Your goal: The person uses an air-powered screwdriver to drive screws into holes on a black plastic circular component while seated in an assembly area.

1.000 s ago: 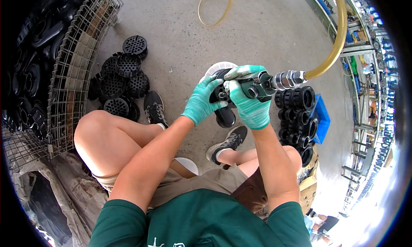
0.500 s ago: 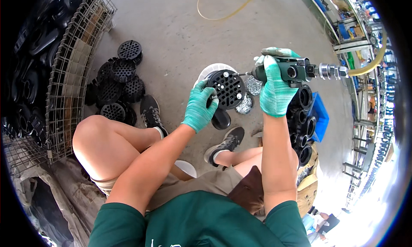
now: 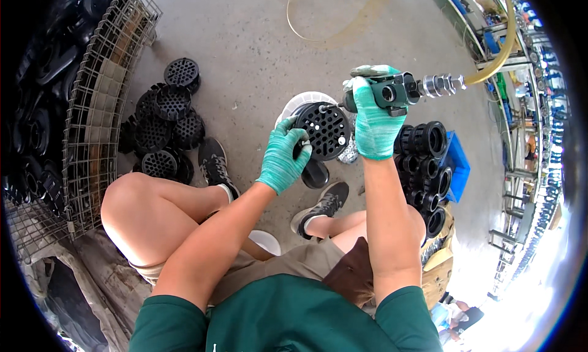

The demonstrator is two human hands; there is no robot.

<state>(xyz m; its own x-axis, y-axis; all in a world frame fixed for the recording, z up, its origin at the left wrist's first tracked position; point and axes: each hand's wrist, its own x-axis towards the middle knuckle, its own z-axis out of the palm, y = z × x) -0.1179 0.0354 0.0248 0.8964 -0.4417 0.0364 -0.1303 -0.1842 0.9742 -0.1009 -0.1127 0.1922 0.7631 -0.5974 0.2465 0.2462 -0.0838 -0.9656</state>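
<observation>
A round black perforated cover (image 3: 327, 131) with several pale screws standing in it rests over a white round bucket or stool (image 3: 293, 104), mostly hidden beneath it. My left hand (image 3: 283, 156), in a green-and-white glove, grips the cover's left edge, thumb and fingers closed around it. My gloved right hand (image 3: 375, 122) is wrapped around a dark green air screwdriver (image 3: 392, 92). The tool lies nearly level, its bit pointing left and meeting a screw (image 3: 323, 109) near the cover's upper rim. A dark rounded black part (image 3: 315, 174) sticks out below the cover.
Several similar perforated covers (image 3: 173, 101) are heaped on the floor at left, beside a wire cage (image 3: 95, 101) of black parts. Black ring-shaped fittings (image 3: 422, 162) stack at right near a blue bin (image 3: 458, 165). A yellowish air hose (image 3: 505, 40) trails from the tool.
My right hand has moved left and slightly up with the air screwdriver, bringing its bit from the cover's edge onto a screw. My left hand keeps its hold on the cover.
</observation>
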